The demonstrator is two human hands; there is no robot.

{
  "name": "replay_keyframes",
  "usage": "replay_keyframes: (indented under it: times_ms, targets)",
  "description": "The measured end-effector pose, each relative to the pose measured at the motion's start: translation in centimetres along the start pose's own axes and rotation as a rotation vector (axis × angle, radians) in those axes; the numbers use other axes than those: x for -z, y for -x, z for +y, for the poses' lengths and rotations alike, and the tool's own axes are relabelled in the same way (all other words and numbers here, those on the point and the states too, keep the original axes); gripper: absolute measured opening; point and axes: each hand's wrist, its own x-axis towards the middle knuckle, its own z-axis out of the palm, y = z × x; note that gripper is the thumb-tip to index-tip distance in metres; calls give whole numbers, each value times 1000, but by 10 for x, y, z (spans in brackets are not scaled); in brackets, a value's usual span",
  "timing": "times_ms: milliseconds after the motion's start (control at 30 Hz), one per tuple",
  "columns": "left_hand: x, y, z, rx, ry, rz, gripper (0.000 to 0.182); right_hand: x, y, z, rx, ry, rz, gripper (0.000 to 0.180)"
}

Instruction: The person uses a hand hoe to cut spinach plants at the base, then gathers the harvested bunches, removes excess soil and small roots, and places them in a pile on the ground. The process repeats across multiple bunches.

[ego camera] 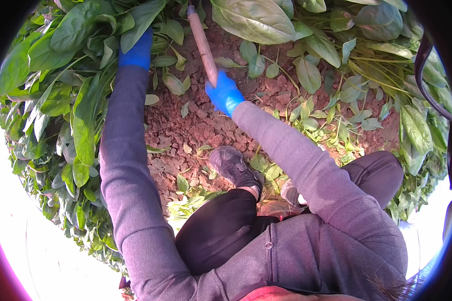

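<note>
My right hand point(225, 94), in a blue glove, grips the end of a wooden tool handle point(202, 45). The handle points away from me over the soil, and a metal ferrule point(191, 10) shows at its far end. Whatever blade it carries is hidden among leaves at the top edge. My left hand point(135, 52), also blue-gloved, reaches into leafy green plants point(75, 34) that look like spinach. Leaves cover its fingers, so I cannot tell what they hold.
Reddish, crumbly soil point(180, 124) runs between dense spinach rows at left and right point(416, 128). My dark shoe point(229, 161) rests on it. Loose leaves point(335, 131) litter the ground, and a pile of greens point(188, 205) lies beside my knee. A dark strap point(422, 71) hangs at far right.
</note>
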Motion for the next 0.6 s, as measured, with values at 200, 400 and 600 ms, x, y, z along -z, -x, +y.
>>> replay_keyframes:
  times_ms: [200, 400, 600]
  targets:
    - [9, 1, 9, 79, 137, 74, 34, 0, 32, -6, -123, -389, -131, 32]
    - [15, 11, 11, 133, 204, 124, 32, -4, 53, -13, -239, -574, -215, 18]
    - [13, 22, 14, 152, 299, 143, 28, -1, 56, -15, -217, -617, -222, 22]
